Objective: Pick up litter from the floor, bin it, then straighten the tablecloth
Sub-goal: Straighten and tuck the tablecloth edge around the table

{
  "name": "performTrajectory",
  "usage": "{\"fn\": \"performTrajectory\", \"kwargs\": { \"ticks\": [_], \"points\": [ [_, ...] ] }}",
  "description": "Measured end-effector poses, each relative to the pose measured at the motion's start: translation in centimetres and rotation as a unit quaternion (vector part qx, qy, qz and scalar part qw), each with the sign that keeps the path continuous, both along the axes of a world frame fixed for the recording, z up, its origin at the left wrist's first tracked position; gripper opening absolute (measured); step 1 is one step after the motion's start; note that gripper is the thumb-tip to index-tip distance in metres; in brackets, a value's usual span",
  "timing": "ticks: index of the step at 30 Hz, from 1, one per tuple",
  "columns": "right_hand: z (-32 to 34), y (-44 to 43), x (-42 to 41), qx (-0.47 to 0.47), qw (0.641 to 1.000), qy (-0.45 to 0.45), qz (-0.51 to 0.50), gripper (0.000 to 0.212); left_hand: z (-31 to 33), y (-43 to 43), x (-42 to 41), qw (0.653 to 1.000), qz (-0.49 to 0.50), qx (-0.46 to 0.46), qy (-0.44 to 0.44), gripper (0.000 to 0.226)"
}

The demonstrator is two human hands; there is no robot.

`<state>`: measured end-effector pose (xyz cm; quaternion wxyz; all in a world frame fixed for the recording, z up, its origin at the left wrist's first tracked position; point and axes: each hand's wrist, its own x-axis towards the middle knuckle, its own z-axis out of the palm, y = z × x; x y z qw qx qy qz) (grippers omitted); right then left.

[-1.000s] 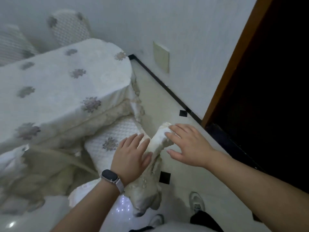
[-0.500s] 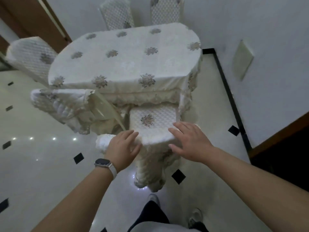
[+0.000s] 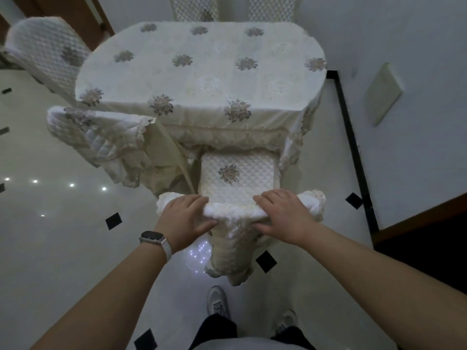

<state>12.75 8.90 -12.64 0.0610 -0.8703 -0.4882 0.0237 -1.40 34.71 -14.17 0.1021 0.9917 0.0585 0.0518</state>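
A cream tablecloth (image 3: 202, 79) with grey flower motifs covers the oval table ahead of me. A chair with a white quilted cover stands tucked at the table's near end, its seat (image 3: 237, 178) showing. My left hand (image 3: 185, 218) and my right hand (image 3: 283, 218) both grip the top of the chair back (image 3: 235, 210), fingers over the front and thumbs behind it. No litter shows on the glossy floor.
Another covered chair (image 3: 101, 142) stands askew at the table's left corner, a further chair (image 3: 48, 51) at far left, and two more (image 3: 194, 8) behind the table. A wall with black skirting (image 3: 351, 137) runs close on the right. My shoes (image 3: 217, 304) stand behind the chair.
The view has swung left and now faces the table squarely. Both hands went from hovering over the chair back to gripping its top edge.
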Motion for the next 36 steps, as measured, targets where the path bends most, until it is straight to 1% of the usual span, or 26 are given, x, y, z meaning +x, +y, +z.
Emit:
{"fn": "performTrajectory", "kwargs": {
  "ticks": [5,7,9,12,15,19,26,33,36],
  "points": [
    [-0.5,0.9,0.1,0.029,0.999,-0.011,-0.02,0.051,-1.7,1.4,1.1,0.995,-0.044,-0.028,-0.081,0.06],
    [-0.4,0.7,0.2,0.052,0.999,-0.003,-0.018,0.051,-1.9,1.7,1.6,0.992,-0.067,-0.018,-0.103,0.061],
    [-0.7,0.9,0.4,0.068,0.997,-0.013,-0.018,0.051,-2.3,2.4,2.1,0.988,-0.096,-0.018,-0.12,0.062],
    [-1.2,1.1,0.3,0.073,0.996,-0.036,-0.024,0.051,-2.7,3.2,2.8,0.981,-0.133,-0.017,-0.139,0.062],
    [-1.7,1.2,0.5,0.086,0.995,-0.039,-0.031,0.046,-2.8,3.5,3.3,0.976,-0.156,-0.031,-0.152,0.063],
    [-2.1,1.2,1.1,0.11,0.993,-0.044,-0.026,0.043,-2.5,3.6,3.8,0.974,-0.155,-0.047,-0.157,0.064],
    [-1.9,1.3,1.8,0.136,0.99,-0.04,-0.014,0.045,-2.1,4.0,4.4,0.971,-0.157,-0.076,-0.164,0.06],
    [-0.1,2.5,3.9,0.138,0.989,-0.027,-0.033,0.044,-1.1,5.2,6.8,0.967,-0.147,-0.088,-0.191,0.06],
    [0.7,3.4,4.8,0.146,0.988,-0.016,-0.048,0.047,-0.3,5.8,8.0,0.966,-0.135,-0.092,-0.2,0.06]
  ]
}}
